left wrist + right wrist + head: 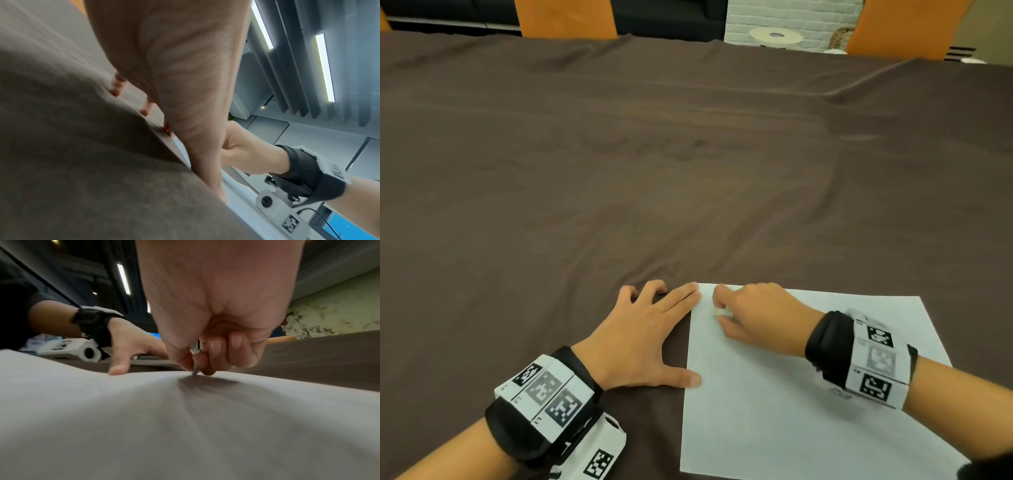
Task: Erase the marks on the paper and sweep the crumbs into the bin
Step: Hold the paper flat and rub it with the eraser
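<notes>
A white sheet of paper (808,394) lies on the brown tablecloth at the lower right. My right hand (750,315) pinches a small whitish eraser (722,312) between thumb and fingers and holds it down on the paper near its far left corner; in the right wrist view the eraser (195,368) touches the paper (185,426). My left hand (643,335) lies flat and spread on the cloth, its thumb and one fingertip pressing the paper's left edge. No marks or crumbs are plain to see. No bin is in view.
The brown tablecloth (654,171) covers a wide table with shallow wrinkles. Orange chairs (566,17) stand along the far edge. A round white object (775,36) sits beyond the table at the back right.
</notes>
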Motion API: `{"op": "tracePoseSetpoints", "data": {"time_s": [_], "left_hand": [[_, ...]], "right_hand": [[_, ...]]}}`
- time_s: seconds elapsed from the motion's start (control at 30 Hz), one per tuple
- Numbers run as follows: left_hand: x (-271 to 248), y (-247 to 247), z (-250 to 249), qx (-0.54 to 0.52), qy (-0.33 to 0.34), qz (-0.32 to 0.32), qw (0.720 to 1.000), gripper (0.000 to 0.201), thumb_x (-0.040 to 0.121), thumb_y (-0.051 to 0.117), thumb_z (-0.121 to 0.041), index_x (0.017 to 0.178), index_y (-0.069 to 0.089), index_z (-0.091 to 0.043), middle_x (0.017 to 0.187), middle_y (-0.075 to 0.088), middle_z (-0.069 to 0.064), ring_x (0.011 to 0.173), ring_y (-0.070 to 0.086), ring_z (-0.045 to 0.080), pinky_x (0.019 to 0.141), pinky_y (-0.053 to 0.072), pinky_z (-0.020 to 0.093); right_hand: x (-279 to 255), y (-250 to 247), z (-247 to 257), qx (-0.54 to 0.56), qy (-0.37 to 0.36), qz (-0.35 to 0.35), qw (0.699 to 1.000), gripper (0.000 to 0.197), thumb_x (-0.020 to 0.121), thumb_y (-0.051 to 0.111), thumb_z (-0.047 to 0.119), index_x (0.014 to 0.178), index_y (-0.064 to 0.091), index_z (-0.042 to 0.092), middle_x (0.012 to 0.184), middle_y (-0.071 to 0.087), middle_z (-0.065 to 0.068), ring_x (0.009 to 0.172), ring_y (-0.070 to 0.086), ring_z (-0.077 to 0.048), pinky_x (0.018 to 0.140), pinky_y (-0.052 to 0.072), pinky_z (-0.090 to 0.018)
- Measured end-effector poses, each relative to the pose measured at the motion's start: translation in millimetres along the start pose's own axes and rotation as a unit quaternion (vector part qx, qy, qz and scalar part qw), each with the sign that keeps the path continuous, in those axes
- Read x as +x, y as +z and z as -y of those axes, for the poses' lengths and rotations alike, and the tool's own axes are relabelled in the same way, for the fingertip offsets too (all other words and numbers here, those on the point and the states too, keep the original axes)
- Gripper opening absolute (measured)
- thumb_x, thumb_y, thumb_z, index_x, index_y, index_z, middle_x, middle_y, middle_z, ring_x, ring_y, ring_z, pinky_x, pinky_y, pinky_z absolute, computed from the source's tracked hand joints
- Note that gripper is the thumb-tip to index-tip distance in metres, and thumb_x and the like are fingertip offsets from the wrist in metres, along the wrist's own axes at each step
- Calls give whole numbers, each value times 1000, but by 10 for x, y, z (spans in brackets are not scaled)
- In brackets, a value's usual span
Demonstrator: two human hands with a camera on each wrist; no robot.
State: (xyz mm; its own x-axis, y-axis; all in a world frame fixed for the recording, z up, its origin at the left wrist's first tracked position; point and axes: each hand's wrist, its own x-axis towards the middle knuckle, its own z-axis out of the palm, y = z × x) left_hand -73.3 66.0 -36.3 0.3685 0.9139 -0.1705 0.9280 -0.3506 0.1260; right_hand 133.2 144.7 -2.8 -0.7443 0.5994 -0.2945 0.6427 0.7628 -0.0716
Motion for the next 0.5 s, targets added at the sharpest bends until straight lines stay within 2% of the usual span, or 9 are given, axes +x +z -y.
{"op": "tracePoseSetpoints", "data": {"time_s": [0.07,0.13,0.23,0.33,0.4,0.5], "left_hand": [[0,-11,-1,-6,2,-6,1000,114,67,39,-93,157,9,-29,161,3,-21,136,22,21,106,26,46],[0,-2,7,-5,1,3,1000,114,68,38,-94,157,9,-28,161,3,-21,137,21,21,106,26,46],[6,-17,0,-2,5,-2,1000,114,68,40,-93,156,12,-27,161,6,-20,135,24,22,105,28,47],[2,-14,0,7,0,15,1000,111,69,40,-92,156,6,-31,161,-1,-21,137,18,20,107,24,46],[1,-26,-7,12,6,6,1000,108,70,39,-92,156,8,-34,162,0,-19,137,20,23,106,25,47],[-3,-26,-8,17,5,26,1000,107,70,37,-93,155,3,-38,162,-5,-18,139,16,23,108,23,46]], "right_hand": [[-95,38,155,3,-51,31,998,25,99,37,35,112,42,14,91,62,-9,68,45,-26,64,36,-33],[-182,47,263,24,-93,62,993,26,99,37,36,113,43,14,85,57,-8,68,46,-24,66,39,-33],[-118,-3,136,28,-52,43,997,26,98,38,36,112,44,15,79,48,0,70,48,-24,66,39,-33],[-87,-2,40,5,-16,12,1000,26,98,36,34,112,43,13,78,48,-2,69,45,-26,64,33,-32],[-161,-1,143,-8,-43,43,998,26,99,36,35,113,41,13,83,54,-7,66,43,-24,65,35,-33],[-302,1,342,10,-113,100,989,26,100,36,35,113,42,13,83,53,-8,59,41,-18,65,40,-33]]}}
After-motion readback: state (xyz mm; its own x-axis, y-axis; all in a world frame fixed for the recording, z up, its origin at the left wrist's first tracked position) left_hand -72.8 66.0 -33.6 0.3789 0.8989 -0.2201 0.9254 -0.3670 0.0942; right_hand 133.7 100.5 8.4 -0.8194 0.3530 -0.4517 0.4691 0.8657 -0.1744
